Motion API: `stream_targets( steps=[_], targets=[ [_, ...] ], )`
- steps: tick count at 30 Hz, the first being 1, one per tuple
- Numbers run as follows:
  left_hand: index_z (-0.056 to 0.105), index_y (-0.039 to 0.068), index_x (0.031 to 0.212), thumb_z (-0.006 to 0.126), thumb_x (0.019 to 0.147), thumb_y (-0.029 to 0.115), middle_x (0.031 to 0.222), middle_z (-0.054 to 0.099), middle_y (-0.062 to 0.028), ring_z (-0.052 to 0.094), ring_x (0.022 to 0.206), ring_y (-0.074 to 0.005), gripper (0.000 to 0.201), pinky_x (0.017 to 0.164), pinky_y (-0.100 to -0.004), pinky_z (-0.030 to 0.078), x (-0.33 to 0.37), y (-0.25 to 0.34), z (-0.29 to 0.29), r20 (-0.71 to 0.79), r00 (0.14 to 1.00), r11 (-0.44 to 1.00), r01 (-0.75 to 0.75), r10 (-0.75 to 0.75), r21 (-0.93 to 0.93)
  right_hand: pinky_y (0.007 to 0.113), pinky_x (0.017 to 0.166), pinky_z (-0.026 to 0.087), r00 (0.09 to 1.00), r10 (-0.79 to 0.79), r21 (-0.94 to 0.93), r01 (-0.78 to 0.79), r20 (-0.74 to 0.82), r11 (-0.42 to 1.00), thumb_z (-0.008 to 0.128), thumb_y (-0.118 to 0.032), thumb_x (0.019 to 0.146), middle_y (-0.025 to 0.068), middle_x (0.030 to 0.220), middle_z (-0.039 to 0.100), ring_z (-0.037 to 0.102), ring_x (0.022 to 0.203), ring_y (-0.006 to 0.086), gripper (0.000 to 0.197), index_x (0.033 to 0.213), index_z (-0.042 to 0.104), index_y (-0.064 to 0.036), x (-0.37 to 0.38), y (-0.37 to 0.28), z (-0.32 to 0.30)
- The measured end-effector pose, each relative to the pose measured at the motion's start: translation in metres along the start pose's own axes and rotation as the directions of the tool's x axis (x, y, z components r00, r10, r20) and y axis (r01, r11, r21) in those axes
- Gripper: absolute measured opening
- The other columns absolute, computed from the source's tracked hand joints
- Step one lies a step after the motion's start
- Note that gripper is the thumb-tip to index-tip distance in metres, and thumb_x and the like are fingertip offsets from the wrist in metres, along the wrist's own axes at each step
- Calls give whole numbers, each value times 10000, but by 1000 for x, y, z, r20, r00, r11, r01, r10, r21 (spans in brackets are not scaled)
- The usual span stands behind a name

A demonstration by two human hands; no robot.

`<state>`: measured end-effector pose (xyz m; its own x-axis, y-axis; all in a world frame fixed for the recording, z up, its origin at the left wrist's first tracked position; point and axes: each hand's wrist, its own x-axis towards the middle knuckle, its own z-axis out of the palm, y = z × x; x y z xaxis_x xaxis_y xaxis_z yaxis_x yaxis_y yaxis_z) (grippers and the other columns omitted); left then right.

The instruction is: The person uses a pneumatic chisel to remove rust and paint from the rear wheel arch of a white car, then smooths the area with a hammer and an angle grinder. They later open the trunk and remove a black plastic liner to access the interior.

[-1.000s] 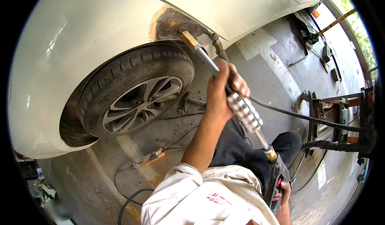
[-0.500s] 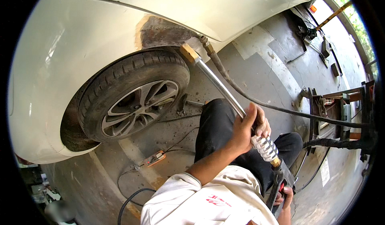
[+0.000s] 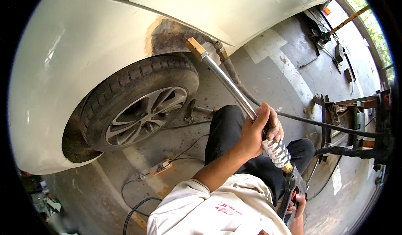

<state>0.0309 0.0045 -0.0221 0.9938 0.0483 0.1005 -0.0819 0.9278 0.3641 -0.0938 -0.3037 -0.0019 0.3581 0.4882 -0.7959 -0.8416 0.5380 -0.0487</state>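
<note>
A long dent-puller gun (image 3: 233, 88) runs from my lap up toward the car, with a chrome shaft, a white coil spring and a black handle. My left hand (image 3: 260, 128) is closed around the shaft just above the spring. Low on the right, my right hand (image 3: 296, 205) grips the handle, beside a red trigger. The brass tip (image 3: 195, 46) lies over the lower edge of a bare, dark metal patch (image 3: 169, 35) on the car's panel; whether it touches cannot be made out. Beside it, a brass-ended cable (image 3: 222, 53) meets the panel edge.
Below the patch is the car's wheel (image 3: 142, 105) in its arch. The black cable sweeps right to a metal cart (image 3: 351, 126). An orange and white power strip (image 3: 161, 167) with cords lies on the floor. Tools and metal parts (image 3: 331, 46) lie at the upper right.
The brass tip has shifted slightly upward, from the wheel arch's edge onto the bare patch area. Both hands keep the same grip on the dent-puller gun. The view has shifted a little.
</note>
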Motion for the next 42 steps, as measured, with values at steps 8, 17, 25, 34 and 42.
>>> stream_targets(
  steps=[8, 17, 25, 34, 42],
  targets=[
    [480, 91, 817, 338, 986, 450, 488, 377, -5, 444, 480, -157, 422, 543, -328, 408, -2, 1, 3, -21, 1000, 998, -24, 23, -57, 187, 393, 353, 1000, 1, 47, -1, 12, 999, 568, -301, 737, 56, 644, 531, 398, 424, 61, 345, 943, 566, -24, -6, 4, 4],
    [608, 105, 1015, 466, 939, 488, 500, 421, 54, 455, 493, -83, 415, 547, -248, 413, 44, 81, -14, -98, 988, 991, -123, 117, -57, 170, 399, 386, 999, -49, 21, 49, -18, 999, 567, -289, 767, 42, 659, 551, 423, 431, 46, 326, 965, 592, -31, -4, 10, 13],
    [514, 72, 802, 486, 965, 319, 500, 392, 3, 459, 503, -140, 297, 576, -317, 412, -41, -59, 12, -227, 966, 992, 121, -123, -22, 214, 436, 367, 990, -76, 101, 88, -119, 991, 557, -293, 751, 27, 652, 502, 390, 450, 63, 329, 930, 550, -16, -35, 4, -47],
    [547, 73, 803, 418, 960, 466, 472, 399, -10, 483, 501, -162, 442, 572, -325, 418, -33, -26, 10, -167, 986, 996, 39, -26, 77, 191, 407, 361, 1000, -3, 36, 2, 30, 999, 556, -317, 763, 28, 671, 540, 408, 445, 50, 333, 907, 573, -17, -4, 9, -34],
    [541, 74, 798, 397, 970, 456, 478, 411, -9, 483, 497, -164, 443, 568, -328, 410, -34, -2, 8, -163, 987, 998, -4, 14, 59, 205, 416, 358, 998, 1, -39, -3, -59, 999, 603, -273, 727, 38, 625, 500, 395, 448, 79, 254, 843, 561, -52, -1, 12, 0]
  ],
)
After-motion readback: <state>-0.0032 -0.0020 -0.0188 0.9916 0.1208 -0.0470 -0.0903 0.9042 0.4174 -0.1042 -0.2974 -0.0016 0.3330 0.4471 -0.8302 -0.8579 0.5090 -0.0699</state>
